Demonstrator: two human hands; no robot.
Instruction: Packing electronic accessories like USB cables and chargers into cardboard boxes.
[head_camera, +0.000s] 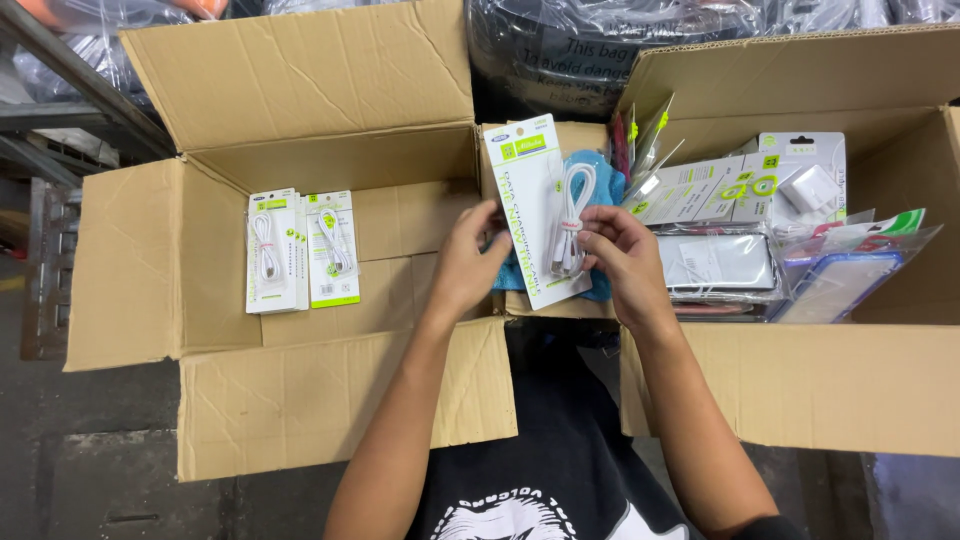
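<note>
Currently, I log:
Floor: grey concrete
Cartons: two cardboard boxes (300, 300) open
Hands: left hand (465, 262), right hand (618, 258) pinching one cable pack (535, 205)
Left box: two cable packs (300, 250)

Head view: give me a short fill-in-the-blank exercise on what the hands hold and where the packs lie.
1. Both hands, the left hand and the right hand, hold one pack with a coiled ____ cable inside.
2. Matching cable packs lie in the cardboard box on the person's ____ side.
3. The box on the right holds ____ packs than the left one.

Missing words: white; left; more
</note>
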